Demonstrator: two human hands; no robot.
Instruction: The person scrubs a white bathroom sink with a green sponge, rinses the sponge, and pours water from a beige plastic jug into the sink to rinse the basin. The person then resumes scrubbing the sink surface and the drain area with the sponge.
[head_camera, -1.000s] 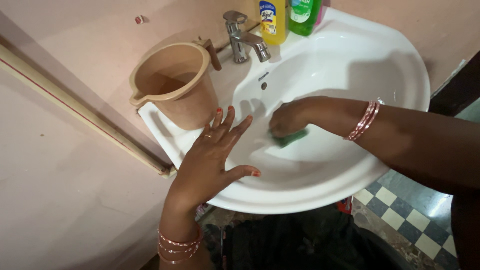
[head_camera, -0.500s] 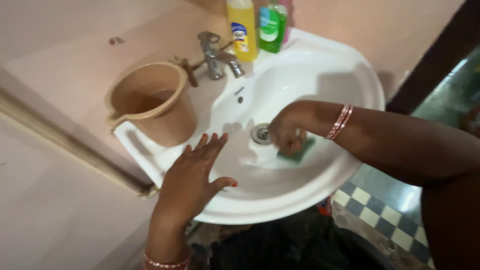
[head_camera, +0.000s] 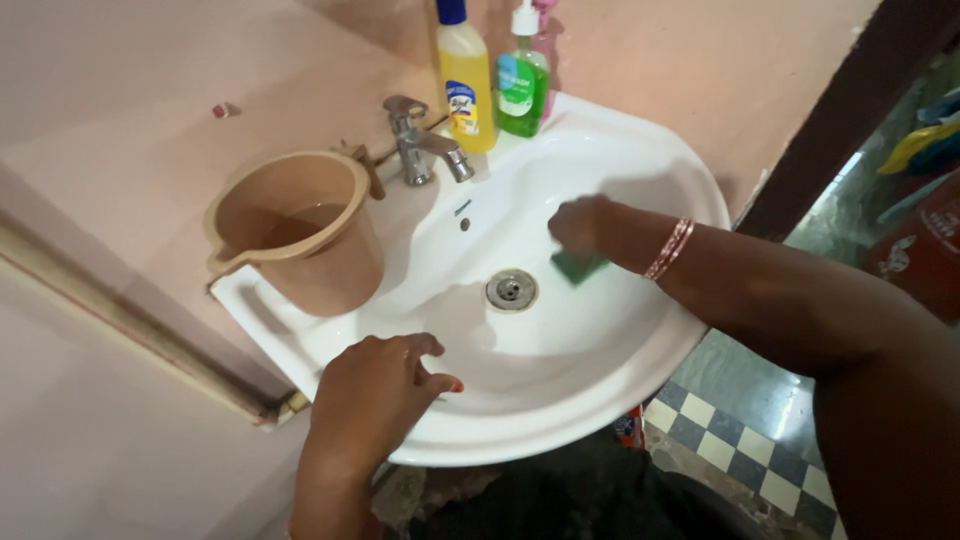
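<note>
The right hand is clenched around a small green rectangular scrubbing sponge, pressing it flat against the inner wall of the white oval ceramic washbasin, at about three o'clock from the round metal drain. The left hand holds nothing; its fingers are loosely curled and it rests on the basin's front rim at about seven o'clock from the drain, bracing.

To scrub well here, I would judge it best to keep the sponge face flat to the curved wall, press with the fingertips rather than the palm, and work in short overlapping strokes from rim towards drain, with the left hand steadying the body.

Only a corner of the sponge shows below the fingers; its long axis seems to run roughly from ten o'clock to four o'clock, though that is hard to tell.

Further out, a beige plastic mug sits at ten o'clock, a chrome tap at eleven, and a yellow bottle and green pump bottle at twelve.
</note>
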